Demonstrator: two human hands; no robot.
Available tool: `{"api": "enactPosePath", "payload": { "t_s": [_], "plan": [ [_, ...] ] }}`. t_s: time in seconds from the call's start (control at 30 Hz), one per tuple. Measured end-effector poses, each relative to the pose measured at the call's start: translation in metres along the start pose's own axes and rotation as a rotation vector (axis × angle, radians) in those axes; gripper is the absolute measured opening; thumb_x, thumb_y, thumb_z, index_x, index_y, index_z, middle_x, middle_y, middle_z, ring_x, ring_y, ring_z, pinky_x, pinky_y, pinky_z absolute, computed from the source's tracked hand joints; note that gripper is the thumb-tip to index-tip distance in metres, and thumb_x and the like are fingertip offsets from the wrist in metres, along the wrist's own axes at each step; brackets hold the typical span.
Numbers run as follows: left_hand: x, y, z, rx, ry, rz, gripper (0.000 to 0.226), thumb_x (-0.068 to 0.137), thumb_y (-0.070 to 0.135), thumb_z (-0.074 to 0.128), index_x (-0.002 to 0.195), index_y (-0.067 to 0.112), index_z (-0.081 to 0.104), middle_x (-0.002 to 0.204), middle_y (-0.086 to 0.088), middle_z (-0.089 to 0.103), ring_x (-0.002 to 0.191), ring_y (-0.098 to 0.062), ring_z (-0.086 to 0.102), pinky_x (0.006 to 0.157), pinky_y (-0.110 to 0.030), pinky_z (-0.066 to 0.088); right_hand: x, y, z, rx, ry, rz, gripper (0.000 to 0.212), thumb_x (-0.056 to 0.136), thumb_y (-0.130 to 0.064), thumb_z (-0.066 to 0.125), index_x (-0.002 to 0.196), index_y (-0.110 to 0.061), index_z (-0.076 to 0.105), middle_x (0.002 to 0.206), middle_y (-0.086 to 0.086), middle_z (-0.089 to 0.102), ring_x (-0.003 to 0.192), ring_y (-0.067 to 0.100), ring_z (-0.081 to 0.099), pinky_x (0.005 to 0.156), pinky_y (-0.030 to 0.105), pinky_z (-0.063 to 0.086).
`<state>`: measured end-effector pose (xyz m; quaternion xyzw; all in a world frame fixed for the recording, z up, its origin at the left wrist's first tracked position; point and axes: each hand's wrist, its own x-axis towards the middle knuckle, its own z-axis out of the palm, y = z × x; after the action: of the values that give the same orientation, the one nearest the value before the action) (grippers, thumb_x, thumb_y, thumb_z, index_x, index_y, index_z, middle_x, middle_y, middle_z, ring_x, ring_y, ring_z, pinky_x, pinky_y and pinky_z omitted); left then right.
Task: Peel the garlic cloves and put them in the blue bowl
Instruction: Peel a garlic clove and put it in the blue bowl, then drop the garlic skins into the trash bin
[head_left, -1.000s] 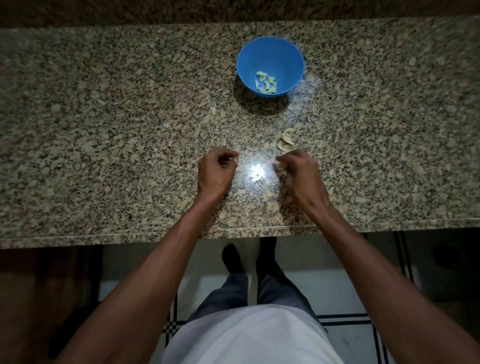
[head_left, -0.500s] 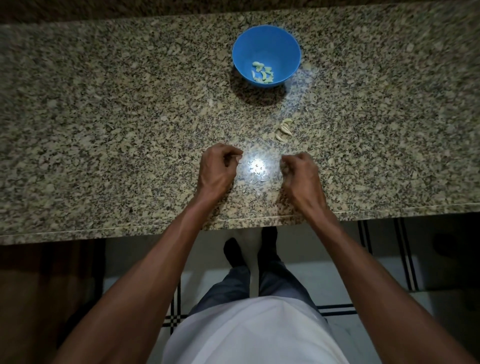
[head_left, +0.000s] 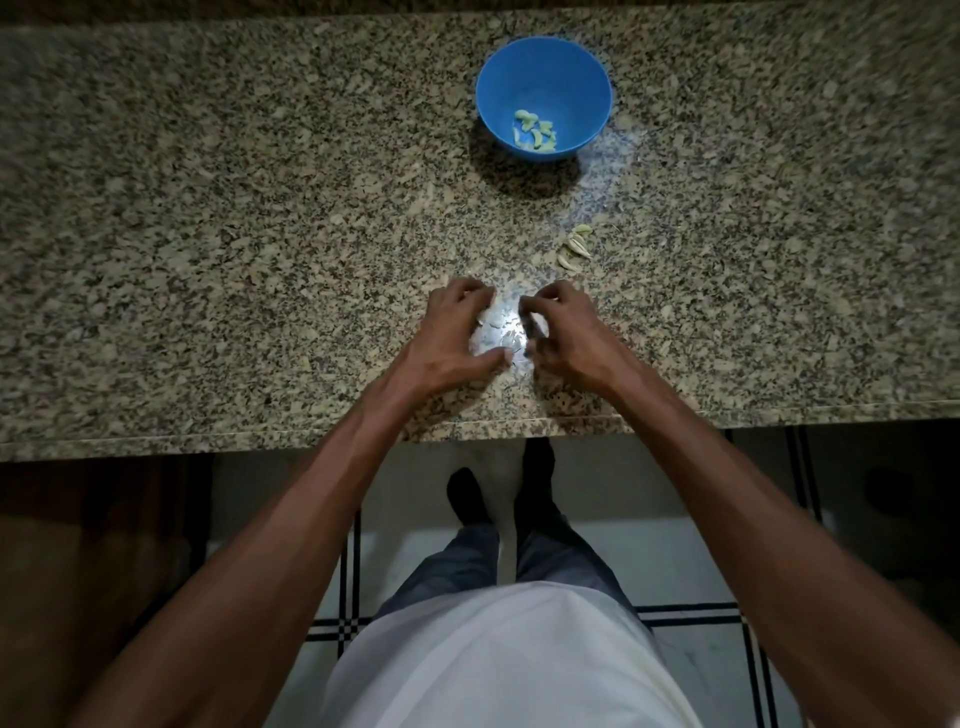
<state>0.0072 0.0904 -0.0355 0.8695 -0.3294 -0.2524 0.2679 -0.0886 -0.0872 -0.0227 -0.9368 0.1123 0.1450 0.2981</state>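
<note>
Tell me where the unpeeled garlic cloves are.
Head view: the unpeeled garlic cloves lie on the counter, between the blue bowl and the right hand.

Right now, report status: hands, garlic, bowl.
Left hand and right hand close together over counter glare; grip unclear. Peeled cloves in blue bowl. Unpeeled cloves waiting, nothing blocking.

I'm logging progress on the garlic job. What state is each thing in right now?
blue bowl: upright on the counter, holding a few peeled cloves.
peeled cloves: lying loose in the bowl's bottom.
small garlic pile: on the counter, untouched, right of the hands.
left hand: fingers curled over the bright spot; contents unclear.
right hand: fingers curled; contents hidden by glare.
</note>
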Motion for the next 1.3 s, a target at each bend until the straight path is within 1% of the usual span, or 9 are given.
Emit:
{"api": "enactPosePath", "payload": {
  "t_s": [0.1,0.3,0.43,0.63,0.8,0.93,1.07,1.17,1.3],
  "plan": [
    [-0.003,0.008,0.002,0.125,-0.087,0.029,0.09,0.073,0.046,0.089,0.146,0.009,0.05,0.145,-0.009,0.041,0.131,-0.024,0.035,0.108,-0.033,0.037,-0.007,-0.006,0.008,-0.027,-0.058,-0.045,0.044,0.092,-0.011,0.074,0.133,-0.009,0.059,0.136,0.013,0.041,0.12,0.029,0.045,0.097,0.047,0.052],
    [-0.02,0.008,0.019,0.091,0.079,0.045,0.047,0.082,0.022,0.086,0.124,0.008,0.069,0.117,-0.006,0.055,0.1,-0.021,0.056,0.089,-0.038,0.057,-0.026,-0.022,0.034,-0.027,0.179,-0.033,0.023,0.096,-0.007,0.07,0.119,-0.005,0.07,0.11,0.009,0.051,0.085,0.021,0.056,0.071,0.037,0.058],
    [-0.024,0.014,0.025,0.114,0.137,-0.016,0.022,0.086,0.016,0.082,0.107,0.009,0.078,0.097,0.002,0.057,0.082,-0.012,0.055,0.074,-0.024,0.053,-0.03,-0.03,0.044,-0.003,0.241,0.001,0.012,0.098,-0.007,0.068,0.107,-0.003,0.076,0.1,0.007,0.055,0.08,0.02,0.056,0.066,0.037,0.056],
    [-0.03,0.017,0.033,0.075,0.213,-0.046,0.016,0.091,0.015,0.078,0.105,0.011,0.082,0.091,-0.004,0.066,0.075,-0.012,0.059,0.063,-0.019,0.045,-0.03,-0.026,0.048,0.031,0.27,-0.03,0.02,0.101,-0.01,0.064,0.113,-0.006,0.079,0.091,0.007,0.057,0.073,0.02,0.056,0.06,0.035,0.051],
    [-0.035,0.024,0.042,0.074,0.301,-0.1,0.013,0.093,0.012,0.072,0.098,0.014,0.083,0.087,-0.005,0.071,0.072,-0.02,0.066,0.063,-0.033,0.054,-0.025,-0.015,0.052,0.001,0.283,-0.143,0.022,0.101,-0.009,0.056,0.099,-0.002,0.077,0.087,0.009,0.057,0.07,0.024,0.056,0.058,0.047,0.053],
    [-0.041,0.033,0.056,0.115,0.439,-0.235,0.016,0.097,0.016,0.065,0.101,0.018,0.08,0.09,-0.001,0.072,0.073,-0.018,0.063,0.06,-0.029,0.045,-0.028,-0.009,0.056,0.012,0.253,-0.176,0.009,0.095,-0.003,0.063,0.096,-0.002,0.072,0.092,0.009,0.058,0.072,0.023,0.057,0.056,0.045,0.055],
    [-0.041,0.038,0.073,-0.097,0.55,-0.339,0.011,0.098,0.011,0.061,0.1,0.011,0.072,0.094,-0.003,0.069,0.081,-0.014,0.059,0.07,-0.032,0.052,-0.017,-0.01,0.047,0.296,0.27,-0.092,0.016,0.095,-0.006,0.064,0.091,-0.007,0.079,0.086,0.006,0.071,0.074,0.018,0.067,0.066,0.042,0.059],
    [-0.051,0.029,0.058,-0.409,0.698,-0.47,0.007,0.097,0.012,0.067,0.098,0.014,0.073,0.096,0.005,0.071,0.085,-0.009,0.066,0.074,-0.023,0.055,-0.003,-0.034,0.034,0.609,0.098,0.071,0.013,0.094,-0.023,0.076,0.102,-0.016,0.082,0.095,-0.004,0.08,0.088,0.006,0.075,0.082,0.029,0.063],
    [-0.098,-0.002,0.012,-0.751,0.937,-0.574,0.008,0.096,0.022,0.072,0.099,0.015,0.074,0.097,0.006,0.076,0.091,-0.005,0.071,0.078,-0.021,0.057,0.016,-0.106,0.04,0.847,-0.135,-0.03,0.015,0.095,-0.017,0.077,0.106,-0.008,0.081,0.1,0.004,0.081,0.099,0.015,0.077,0.089,0.034,0.062]
  ]
}}
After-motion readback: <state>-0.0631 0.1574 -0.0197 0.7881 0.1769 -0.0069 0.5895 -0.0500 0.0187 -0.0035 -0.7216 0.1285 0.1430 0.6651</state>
